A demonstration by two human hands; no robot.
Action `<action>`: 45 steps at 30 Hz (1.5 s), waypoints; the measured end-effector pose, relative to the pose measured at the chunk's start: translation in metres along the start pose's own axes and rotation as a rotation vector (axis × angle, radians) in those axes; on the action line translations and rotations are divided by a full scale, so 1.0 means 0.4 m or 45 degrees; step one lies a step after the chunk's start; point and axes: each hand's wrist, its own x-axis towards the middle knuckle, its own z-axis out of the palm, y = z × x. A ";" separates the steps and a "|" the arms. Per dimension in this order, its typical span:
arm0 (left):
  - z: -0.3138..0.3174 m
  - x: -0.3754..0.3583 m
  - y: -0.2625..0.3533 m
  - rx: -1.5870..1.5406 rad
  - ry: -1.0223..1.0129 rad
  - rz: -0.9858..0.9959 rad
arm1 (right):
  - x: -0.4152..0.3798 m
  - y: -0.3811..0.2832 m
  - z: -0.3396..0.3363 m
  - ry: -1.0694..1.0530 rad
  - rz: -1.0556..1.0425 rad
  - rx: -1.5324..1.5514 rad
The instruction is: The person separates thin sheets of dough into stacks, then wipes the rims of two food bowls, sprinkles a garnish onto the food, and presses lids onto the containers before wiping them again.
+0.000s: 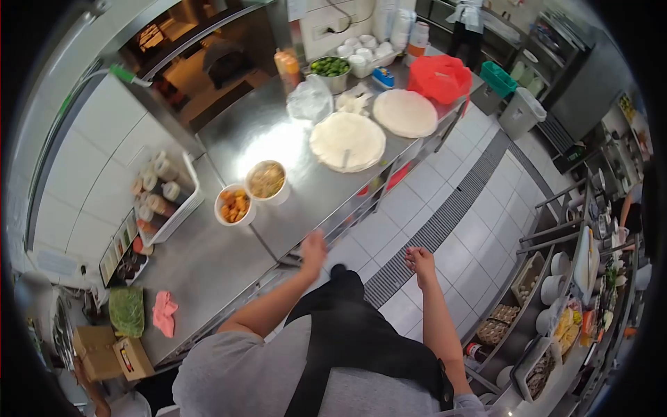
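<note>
My left hand (pixel 313 248) hangs just off the front edge of the steel counter (pixel 243 135), fingers loosely curled, holding nothing that I can see. My right hand (pixel 419 260) is out over the tiled floor, fingers closed into a loose fist, empty. Nearest to my left hand are two white bowls: one with orange pieces (pixel 234 204) and one with a brownish mix (pixel 267 181). Further along lie two round flat doughs, one large dough (pixel 347 141) and a far dough (pixel 405 112).
A white tray of cups (pixel 165 197) sits left. A bowl of green limes (pixel 330 67), a clear bag (pixel 310 99) and a red bag (pixel 439 77) stand at the far end. A floor drain grate (pixel 438 226) runs along the aisle. Shelves with bowls (pixel 556 292) are on the right. Another person (pixel 467 24) stands far back.
</note>
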 end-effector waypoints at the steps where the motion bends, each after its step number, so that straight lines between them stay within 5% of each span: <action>1: 0.098 -0.007 -0.051 0.137 -0.117 -0.070 | 0.016 -0.011 -0.016 0.013 -0.013 0.043; 2: 0.187 -0.029 -0.083 0.326 -0.358 0.148 | 0.037 -0.016 -0.029 0.028 -0.023 0.063; 3: 0.275 -0.051 -0.032 0.375 -0.649 -0.086 | 0.064 -0.021 -0.043 -0.017 0.009 0.013; 5: 0.428 -0.041 0.005 0.273 -1.041 0.036 | 0.121 -0.047 -0.076 -0.022 0.026 -0.017; 8: 0.613 0.038 0.103 0.119 -1.210 -0.007 | 0.200 -0.077 -0.138 -0.151 0.103 0.002; 10: 0.689 0.127 0.171 0.299 -1.201 -0.004 | 0.302 -0.079 -0.187 -0.256 0.200 -0.144; 13: 0.795 0.345 0.173 0.452 -1.020 0.440 | 0.453 -0.060 -0.284 -0.174 0.256 -0.268; 16: 0.877 0.529 0.277 0.588 -0.831 0.554 | 0.582 -0.181 -0.374 -0.072 0.297 -0.299; 20: 1.011 0.704 0.458 0.610 -0.693 0.193 | 0.775 -0.338 -0.473 0.081 0.217 -0.228; 22: 1.086 0.776 0.499 0.484 -0.582 0.476 | 0.900 -0.474 -0.509 0.247 0.048 -0.179; 28: 1.276 0.842 0.587 0.670 -0.753 0.627 | 1.430 -1.010 -0.572 0.967 -0.900 0.048; 30: 1.322 0.846 0.634 0.708 -1.084 0.459 | 1.555 -1.245 -0.524 0.892 -0.823 0.235; 32: 1.361 0.857 0.655 0.681 -1.011 0.350 | 1.737 -1.398 -0.474 0.665 -0.832 0.148; 34: 1.393 0.874 0.674 0.660 -0.960 0.210 | 1.908 -1.495 -0.399 0.470 -1.045 -0.386; 36: 1.429 0.885 0.683 0.701 -0.896 0.160 | 2.017 -1.574 -0.294 0.266 -0.989 -0.727; 40: 1.497 0.926 0.710 0.802 -0.621 0.287 | 2.151 -1.597 -0.097 -0.135 -1.100 -1.773; 43: 1.508 0.933 0.706 0.890 -0.470 0.336 | 2.340 -1.558 -0.032 -0.695 -0.885 -1.869; 45: 1.488 0.910 0.711 0.879 -0.275 0.275 | 2.323 -1.540 -0.028 -0.528 -0.886 -2.081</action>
